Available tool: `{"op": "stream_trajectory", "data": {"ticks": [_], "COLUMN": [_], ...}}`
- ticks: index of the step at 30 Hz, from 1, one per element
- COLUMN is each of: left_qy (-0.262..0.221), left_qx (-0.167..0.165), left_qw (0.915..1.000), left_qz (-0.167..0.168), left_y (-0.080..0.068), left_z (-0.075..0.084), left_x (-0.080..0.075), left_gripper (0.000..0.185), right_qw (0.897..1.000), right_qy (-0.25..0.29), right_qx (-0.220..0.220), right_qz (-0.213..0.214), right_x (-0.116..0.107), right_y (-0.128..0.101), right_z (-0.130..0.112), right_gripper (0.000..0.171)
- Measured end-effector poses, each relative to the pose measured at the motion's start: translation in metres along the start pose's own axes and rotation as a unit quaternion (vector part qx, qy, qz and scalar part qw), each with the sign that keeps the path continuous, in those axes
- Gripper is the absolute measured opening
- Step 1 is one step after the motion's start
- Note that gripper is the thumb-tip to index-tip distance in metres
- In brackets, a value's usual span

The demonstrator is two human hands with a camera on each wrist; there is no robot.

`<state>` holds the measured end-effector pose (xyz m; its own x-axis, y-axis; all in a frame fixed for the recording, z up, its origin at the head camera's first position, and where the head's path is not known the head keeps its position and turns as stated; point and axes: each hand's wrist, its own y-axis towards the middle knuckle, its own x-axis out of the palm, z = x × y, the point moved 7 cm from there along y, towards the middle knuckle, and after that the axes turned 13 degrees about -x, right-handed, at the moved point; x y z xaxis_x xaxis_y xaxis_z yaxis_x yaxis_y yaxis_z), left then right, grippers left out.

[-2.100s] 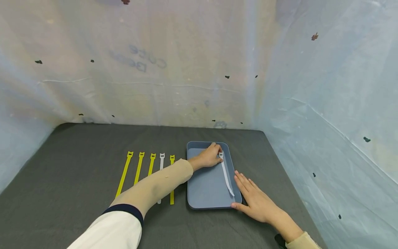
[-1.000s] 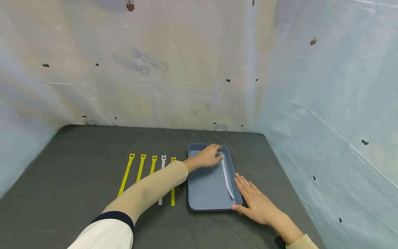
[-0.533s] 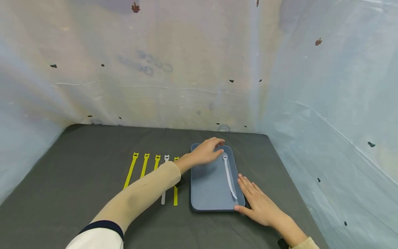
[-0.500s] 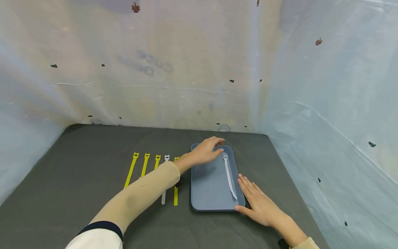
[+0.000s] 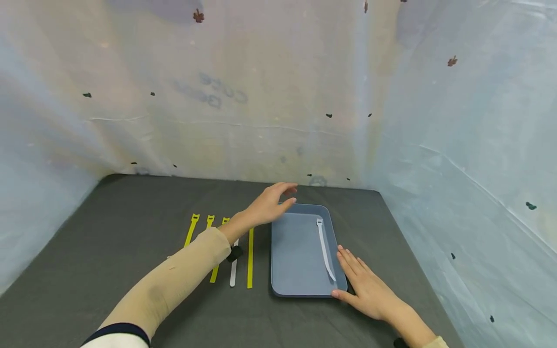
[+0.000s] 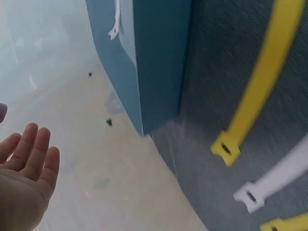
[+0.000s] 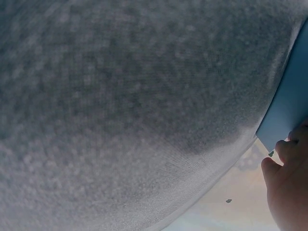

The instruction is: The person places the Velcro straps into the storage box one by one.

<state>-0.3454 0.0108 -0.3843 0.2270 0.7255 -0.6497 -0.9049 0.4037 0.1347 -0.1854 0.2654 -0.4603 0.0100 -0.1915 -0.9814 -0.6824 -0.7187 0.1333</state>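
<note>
A blue tray (image 5: 296, 261) lies on the dark grey table; a white strap (image 5: 325, 248) rests along its right side. My left hand (image 5: 271, 203) hovers open above the tray's far left corner, holding nothing; the left wrist view shows its straight fingers (image 6: 29, 159) beside the tray (image 6: 159, 62). My right hand (image 5: 361, 282) lies flat on the table, thumb touching the tray's near right corner, which also shows in the right wrist view (image 7: 288, 103). Left of the tray lie yellow straps (image 5: 250, 258) and one white strap (image 5: 233, 273), partly hidden by my left forearm.
Pale plastic sheeting (image 5: 261, 96) walls the table at the back and right. The grey table surface (image 5: 109, 251) stretches out to the left of the straps. A small black object (image 5: 235, 253) sits under my left forearm.
My left hand let go of the white strap's head in the tray, lifted and drew back to the left. The strap stays in the tray. The right hand has not moved.
</note>
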Motion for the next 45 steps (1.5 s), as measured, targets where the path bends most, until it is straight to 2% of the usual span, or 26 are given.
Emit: {"op": "stream_trajectory", "data": {"ticks": [6, 15, 23, 35, 42, 45], "left_qy": [-0.008, 0.016, 0.039, 0.088, 0.120, 0.141], "left_qx": [-0.003, -0.025, -0.052, -0.084, -0.133, -0.142], "left_qw": [0.9997, 0.9983, 0.9960, 0.9897, 0.9820, 0.9784], "left_qz": [0.021, 0.049, 0.061, 0.075, 0.061, 0.051], "left_y": [-0.014, -0.038, -0.062, -0.097, -0.116, -0.124], "left_z": [-0.016, -0.047, -0.086, -0.133, -0.164, -0.174], "left_x": [-0.025, -0.055, -0.074, -0.097, -0.107, -0.111], "left_gripper": [0.049, 0.049, 0.050, 0.051, 0.051, 0.050], "right_qw": [1.000, 1.000, 1.000, 1.000, 1.000, 1.000], "right_qy": [0.006, 0.006, -0.001, -0.002, 0.006, 0.005], "right_qx": [-0.003, 0.003, -0.003, -0.003, 0.018, 0.021], "right_qz": [0.003, 0.006, 0.018, 0.021, 0.003, -0.001], "right_x": [0.001, 0.002, -0.001, -0.002, 0.000, -0.001], "right_y": [0.001, 0.000, 0.001, 0.000, -0.003, -0.003], "right_z": [0.001, 0.002, 0.002, 0.002, 0.002, 0.002], "right_gripper": [0.093, 0.092, 0.092, 0.092, 0.096, 0.096]}}
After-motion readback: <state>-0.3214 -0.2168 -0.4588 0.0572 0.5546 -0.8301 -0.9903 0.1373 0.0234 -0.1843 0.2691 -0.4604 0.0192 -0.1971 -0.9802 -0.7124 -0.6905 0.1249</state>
